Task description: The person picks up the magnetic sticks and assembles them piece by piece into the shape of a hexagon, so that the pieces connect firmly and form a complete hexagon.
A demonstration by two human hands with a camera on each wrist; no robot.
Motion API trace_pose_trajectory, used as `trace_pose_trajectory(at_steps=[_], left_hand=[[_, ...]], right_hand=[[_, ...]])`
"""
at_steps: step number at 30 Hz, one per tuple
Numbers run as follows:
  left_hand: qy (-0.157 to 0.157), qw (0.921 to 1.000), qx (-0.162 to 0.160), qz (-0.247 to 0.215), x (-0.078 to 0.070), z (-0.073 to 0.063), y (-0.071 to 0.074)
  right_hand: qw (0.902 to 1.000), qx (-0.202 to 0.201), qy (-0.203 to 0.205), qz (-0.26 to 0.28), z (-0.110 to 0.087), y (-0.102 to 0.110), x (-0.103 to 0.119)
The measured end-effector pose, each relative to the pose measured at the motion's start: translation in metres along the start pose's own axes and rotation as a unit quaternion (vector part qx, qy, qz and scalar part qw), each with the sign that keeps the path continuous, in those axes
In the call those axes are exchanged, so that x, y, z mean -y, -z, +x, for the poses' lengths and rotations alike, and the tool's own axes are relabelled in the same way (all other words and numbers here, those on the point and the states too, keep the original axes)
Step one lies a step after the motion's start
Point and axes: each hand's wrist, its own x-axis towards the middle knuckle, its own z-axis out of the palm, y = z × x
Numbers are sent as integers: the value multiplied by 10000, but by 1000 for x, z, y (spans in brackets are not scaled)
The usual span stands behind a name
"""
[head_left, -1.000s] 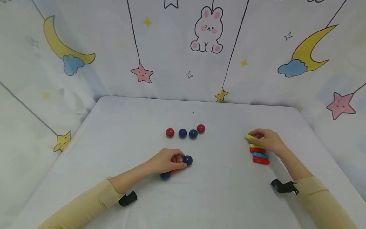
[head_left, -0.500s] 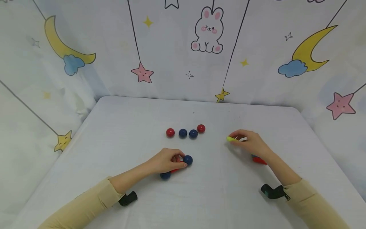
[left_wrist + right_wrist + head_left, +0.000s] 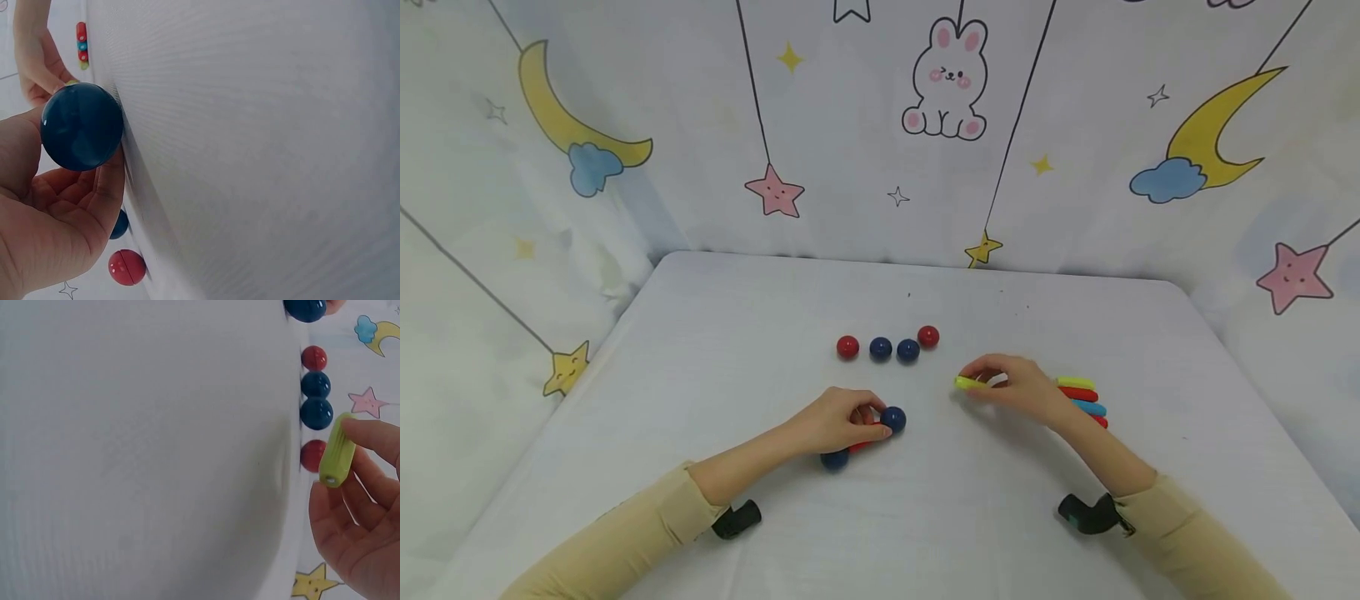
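My left hand (image 3: 831,423) grips a red rod (image 3: 860,446) close to a dark blue ball (image 3: 893,420) at its right end. Another dark blue ball (image 3: 834,461) sits at the rod's left end, partly under the hand. In the left wrist view a blue ball (image 3: 81,127) fills the space before the fingers. My right hand (image 3: 1017,390) pinches a yellow-green rod (image 3: 337,453) between thumb and fingers, right of the blue ball and apart from it. A small hole shows in that rod's near end in the right wrist view.
Behind the hands lie a red ball (image 3: 847,347), two dark blue balls (image 3: 881,349) and another red ball (image 3: 928,337). To the right, partly behind the right forearm, a yellow-green rod (image 3: 1076,383), red rods (image 3: 1079,394) and a blue rod (image 3: 1093,408) lie side by side.
My right hand has lifted the yellow-green rod off the far end of the row of rods and carried it left, nearer the left hand. The left hand stays in place.
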Motion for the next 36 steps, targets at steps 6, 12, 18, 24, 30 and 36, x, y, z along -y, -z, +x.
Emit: trace_pose_trajectory(at_steps=[6, 12, 18, 24, 30, 36], left_hand=[[-20, 10000, 27, 3, 0, 0, 1], [12, 10000, 25, 11, -1, 0, 1], [-10, 10000, 1, 45, -2, 0, 1], [5, 10000, 7, 43, -1, 0, 1], [17, 10000, 15, -19, 0, 0, 0], [42, 10000, 22, -65, 1, 0, 0]], right_hand=[[9997, 233, 100, 57, 5, -14, 6], [9979, 539, 318, 155, 7, -25, 15], [9959, 766, 465, 99, 9, -34, 21], [9943, 879, 586, 146, 10, -39, 26], [9926, 1007, 680, 79, 13, -44, 30], [9915, 1094, 697, 57, 14, -46, 33]])
